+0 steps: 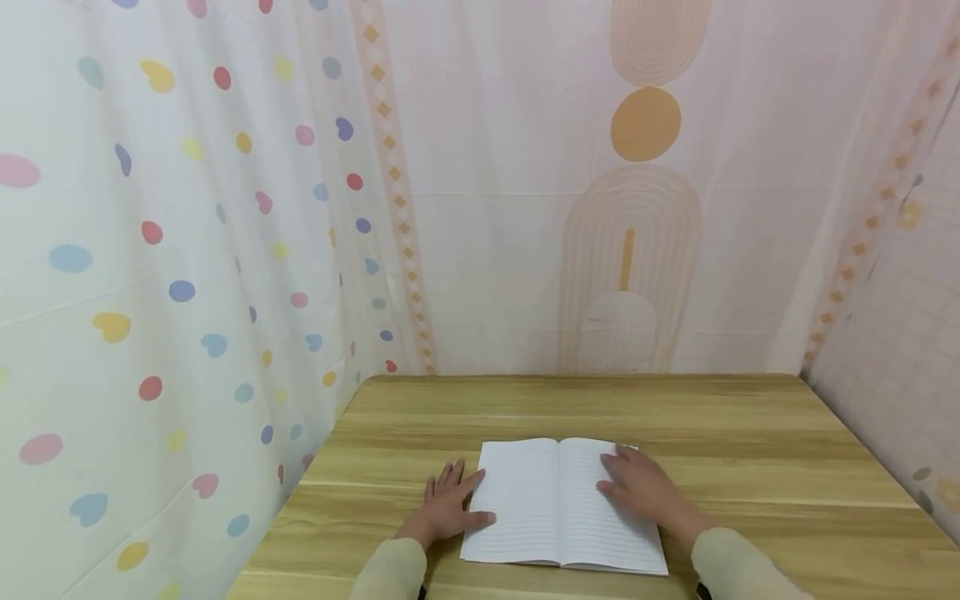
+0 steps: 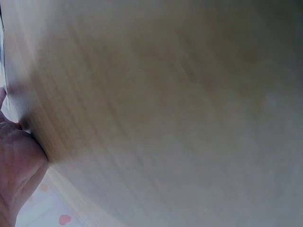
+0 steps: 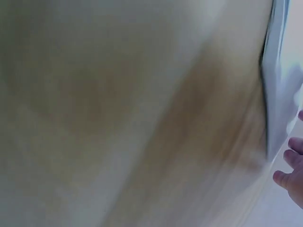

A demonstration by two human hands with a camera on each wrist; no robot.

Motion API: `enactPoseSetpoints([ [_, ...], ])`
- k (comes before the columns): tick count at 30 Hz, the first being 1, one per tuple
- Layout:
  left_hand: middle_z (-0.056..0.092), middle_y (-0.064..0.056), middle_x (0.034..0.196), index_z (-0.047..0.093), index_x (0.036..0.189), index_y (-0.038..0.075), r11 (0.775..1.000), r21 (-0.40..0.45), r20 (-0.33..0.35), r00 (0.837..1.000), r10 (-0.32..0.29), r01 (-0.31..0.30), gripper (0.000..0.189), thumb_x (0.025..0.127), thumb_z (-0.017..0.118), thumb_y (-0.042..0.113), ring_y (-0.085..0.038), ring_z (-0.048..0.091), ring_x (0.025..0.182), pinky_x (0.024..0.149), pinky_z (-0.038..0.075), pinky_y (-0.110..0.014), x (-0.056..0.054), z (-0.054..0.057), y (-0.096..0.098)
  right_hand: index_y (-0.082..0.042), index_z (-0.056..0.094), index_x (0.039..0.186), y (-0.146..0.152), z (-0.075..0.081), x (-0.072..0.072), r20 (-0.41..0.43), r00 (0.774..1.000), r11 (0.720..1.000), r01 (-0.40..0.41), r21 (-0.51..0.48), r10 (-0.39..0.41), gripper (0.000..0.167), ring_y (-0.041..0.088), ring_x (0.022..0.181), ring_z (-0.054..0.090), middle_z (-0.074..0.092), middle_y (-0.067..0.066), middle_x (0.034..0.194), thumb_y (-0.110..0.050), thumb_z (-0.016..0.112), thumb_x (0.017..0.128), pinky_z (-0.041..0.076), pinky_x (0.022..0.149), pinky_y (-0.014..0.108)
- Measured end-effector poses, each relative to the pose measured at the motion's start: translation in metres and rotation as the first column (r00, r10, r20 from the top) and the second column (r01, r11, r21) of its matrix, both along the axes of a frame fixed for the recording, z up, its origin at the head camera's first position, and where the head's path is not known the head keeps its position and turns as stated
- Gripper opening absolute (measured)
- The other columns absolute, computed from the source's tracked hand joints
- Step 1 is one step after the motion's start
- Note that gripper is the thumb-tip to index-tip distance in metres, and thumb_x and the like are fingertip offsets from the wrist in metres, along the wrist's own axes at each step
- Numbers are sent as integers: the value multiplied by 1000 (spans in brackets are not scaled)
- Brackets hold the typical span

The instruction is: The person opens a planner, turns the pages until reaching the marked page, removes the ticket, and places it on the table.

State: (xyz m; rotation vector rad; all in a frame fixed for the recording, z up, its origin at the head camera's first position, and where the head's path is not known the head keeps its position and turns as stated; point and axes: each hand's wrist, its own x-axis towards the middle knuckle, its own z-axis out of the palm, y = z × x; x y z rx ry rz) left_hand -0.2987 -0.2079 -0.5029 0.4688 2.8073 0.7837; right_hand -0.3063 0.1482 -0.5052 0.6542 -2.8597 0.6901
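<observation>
On the wooden counter (image 1: pixel 570 408), patterned curtains (image 1: pixel 495 208) being beyond, the left hand (image 1: pixel 444 510) and right hand (image 1: pixel 643 485), fingers relaxed, touch the opened notebook (image 1: pixel 521 504) between them.

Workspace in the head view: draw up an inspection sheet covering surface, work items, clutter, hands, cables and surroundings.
Surface: table with a wood-grain top.
Job's things: one notebook, lying open flat, ruled pages showing.
Clutter: nothing seen.
Hands: left hand at the notebook's left edge, fingers spread, thumb reaching over the left page; right hand over the outer part of the right page, pressure on it cannot be told.
Cables: nothing seen.
Surroundings: dotted curtain on the left, curtain with orange and beige shapes behind, pale patterned hanging on the right.
</observation>
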Motion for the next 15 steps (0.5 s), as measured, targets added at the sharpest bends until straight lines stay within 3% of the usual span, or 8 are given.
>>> enactPoseSetpoints([
  [6,12,-30,160,39,153,11,1000,-4,-1,1000,-1,1,83,88,69,52,-47,4,148,113,-3,-66,-2,-3,-1,6,50,140,23,-3,-14,62,989,990,128,67,-132,63,56,132,36,42,38,141,-36,64,96,27,104,70],
  [11,11,-29,161,39,153,12,1000,-7,-4,1000,0,0,83,88,69,53,-47,4,148,113,-3,-66,-3,-5,-3,6,42,146,31,-3,-14,184,970,986,145,79,-158,76,62,136,21,26,44,148,-48,60,96,16,105,76],
  [15,11,-29,160,39,153,11,1000,4,1,1000,2,-2,83,88,70,52,-48,3,147,113,-3,-66,-2,-4,-3,5,42,147,31,-2,-14,202,966,986,145,86,-159,77,62,136,20,25,43,148,-51,59,96,15,105,76],
])
